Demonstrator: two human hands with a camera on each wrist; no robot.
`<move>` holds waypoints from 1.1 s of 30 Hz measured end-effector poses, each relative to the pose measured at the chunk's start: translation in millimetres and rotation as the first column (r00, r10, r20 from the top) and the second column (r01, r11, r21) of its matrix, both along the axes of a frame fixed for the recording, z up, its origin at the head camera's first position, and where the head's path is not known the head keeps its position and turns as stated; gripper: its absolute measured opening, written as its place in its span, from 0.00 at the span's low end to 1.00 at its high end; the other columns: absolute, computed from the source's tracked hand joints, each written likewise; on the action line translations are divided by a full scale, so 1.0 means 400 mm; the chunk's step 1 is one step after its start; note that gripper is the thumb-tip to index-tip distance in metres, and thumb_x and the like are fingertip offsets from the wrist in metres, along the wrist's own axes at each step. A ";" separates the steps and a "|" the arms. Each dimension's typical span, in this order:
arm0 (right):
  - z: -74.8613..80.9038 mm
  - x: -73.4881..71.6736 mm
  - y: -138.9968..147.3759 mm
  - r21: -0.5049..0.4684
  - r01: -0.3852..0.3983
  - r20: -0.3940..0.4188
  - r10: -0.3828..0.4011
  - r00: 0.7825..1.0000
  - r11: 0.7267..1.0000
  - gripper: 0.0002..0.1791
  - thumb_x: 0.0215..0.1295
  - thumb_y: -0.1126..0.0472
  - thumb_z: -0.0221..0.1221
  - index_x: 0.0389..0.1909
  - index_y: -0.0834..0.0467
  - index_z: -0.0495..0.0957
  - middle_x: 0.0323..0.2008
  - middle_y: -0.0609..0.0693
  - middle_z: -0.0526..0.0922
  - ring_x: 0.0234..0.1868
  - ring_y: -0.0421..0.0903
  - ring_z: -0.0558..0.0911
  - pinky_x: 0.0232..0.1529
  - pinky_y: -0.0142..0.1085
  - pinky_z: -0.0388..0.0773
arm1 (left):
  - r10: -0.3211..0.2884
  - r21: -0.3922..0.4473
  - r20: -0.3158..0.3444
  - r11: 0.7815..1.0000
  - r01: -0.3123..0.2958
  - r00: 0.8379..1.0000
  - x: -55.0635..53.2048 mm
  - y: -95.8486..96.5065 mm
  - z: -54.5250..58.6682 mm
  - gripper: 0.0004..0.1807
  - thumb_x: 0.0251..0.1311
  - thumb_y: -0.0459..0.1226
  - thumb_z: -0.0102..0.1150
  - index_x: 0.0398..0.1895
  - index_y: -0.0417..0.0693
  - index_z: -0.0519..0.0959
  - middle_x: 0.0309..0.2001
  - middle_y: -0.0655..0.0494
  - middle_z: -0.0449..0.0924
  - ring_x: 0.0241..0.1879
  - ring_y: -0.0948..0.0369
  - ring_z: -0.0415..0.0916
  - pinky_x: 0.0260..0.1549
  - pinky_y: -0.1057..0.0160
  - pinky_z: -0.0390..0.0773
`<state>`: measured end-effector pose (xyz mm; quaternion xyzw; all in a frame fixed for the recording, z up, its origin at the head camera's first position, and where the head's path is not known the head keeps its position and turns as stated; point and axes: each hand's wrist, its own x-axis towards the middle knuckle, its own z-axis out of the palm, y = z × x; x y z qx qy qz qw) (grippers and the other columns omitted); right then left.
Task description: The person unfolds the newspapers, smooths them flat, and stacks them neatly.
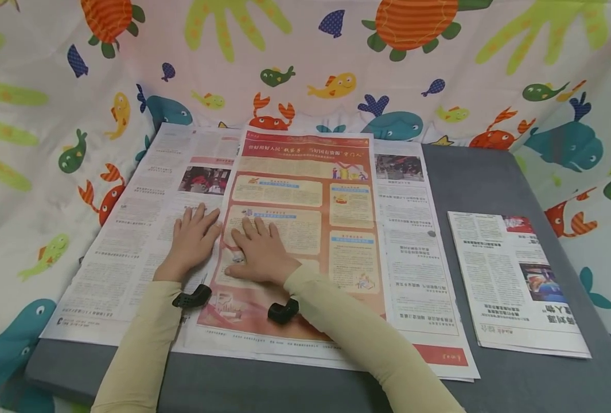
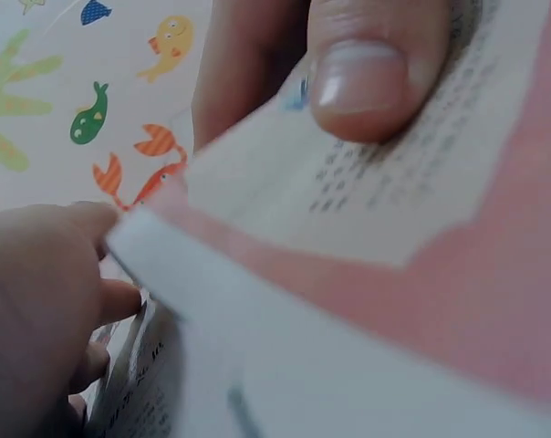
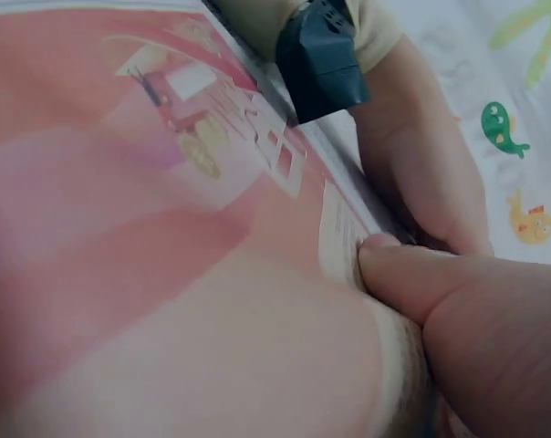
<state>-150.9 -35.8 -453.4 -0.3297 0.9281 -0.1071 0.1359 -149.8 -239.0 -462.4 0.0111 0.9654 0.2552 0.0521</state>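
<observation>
A newspaper page printed in red and orange (image 1: 354, 223) lies on top of a wider white newspaper sheet (image 1: 114, 258). My left hand (image 1: 194, 238) rests along the red page's left edge, its fingers stretched out toward the far side. Beside it, my right hand (image 1: 261, 252) presses on the red page with fingers spread and thumb pointing left. Close up in the left wrist view, the page's white margin (image 2: 285, 338) rises before the left hand (image 2: 38, 310). The right thumb (image 2: 371, 87) lies on the print there.
A folded newspaper (image 1: 512, 281) lies at the right side of the grey table (image 1: 470, 183). Behind and beside the table hangs a white cloth (image 1: 295, 51) with sea-animal prints. A black band device sits at each wrist.
</observation>
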 end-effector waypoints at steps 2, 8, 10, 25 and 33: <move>-0.001 -0.007 0.005 -0.014 0.000 0.006 0.000 1.000 1.000 0.47 0.68 0.30 0.53 0.82 0.46 0.53 0.84 0.53 0.46 0.84 0.58 0.44 0.80 0.59 0.45 | 0.008 0.029 -0.011 1.000 -0.008 1.000 0.000 0.003 0.008 0.32 0.80 0.50 0.31 0.78 0.42 0.61 0.81 0.33 0.42 0.80 0.31 0.30 0.74 0.29 0.30; 0.002 -0.016 0.018 -0.058 -0.010 0.018 0.012 1.000 0.998 0.43 0.71 0.37 0.54 0.82 0.47 0.54 0.83 0.52 0.49 0.84 0.57 0.46 0.80 0.59 0.46 | 0.002 0.027 -0.042 1.000 0.000 0.999 -0.010 0.002 0.009 0.30 0.77 0.42 0.40 0.77 0.40 0.62 0.81 0.31 0.45 0.80 0.30 0.33 0.74 0.28 0.33; 0.004 -0.017 0.021 -0.070 -0.012 0.024 0.014 1.000 0.997 0.42 0.72 0.38 0.54 0.81 0.47 0.54 0.83 0.53 0.49 0.84 0.57 0.46 0.80 0.59 0.45 | -0.008 0.003 -0.049 1.000 0.008 0.999 -0.014 0.001 0.003 0.31 0.74 0.42 0.45 0.77 0.40 0.62 0.80 0.31 0.46 0.80 0.30 0.34 0.74 0.27 0.34; 0.032 -0.013 0.044 -0.209 -0.057 -0.028 0.052 0.998 0.976 0.27 0.76 0.57 0.54 0.73 0.53 0.69 0.68 0.50 0.78 0.73 0.56 0.72 0.72 0.54 0.67 | -0.035 -0.045 -0.047 0.998 0.033 0.998 -0.005 0.002 -0.011 0.33 0.73 0.45 0.50 0.78 0.46 0.62 0.80 0.30 0.43 0.79 0.28 0.32 0.73 0.26 0.33; 0.037 -0.012 0.048 -0.252 -0.074 -0.062 0.060 0.996 0.965 0.24 0.75 0.60 0.55 0.71 0.52 0.73 0.52 0.54 0.85 0.49 0.51 0.85 0.53 0.44 0.79 | -0.031 -0.075 -0.038 0.997 0.028 0.999 -0.001 0.002 -0.012 0.31 0.75 0.45 0.47 0.78 0.45 0.63 0.81 0.30 0.42 0.79 0.28 0.30 0.72 0.26 0.33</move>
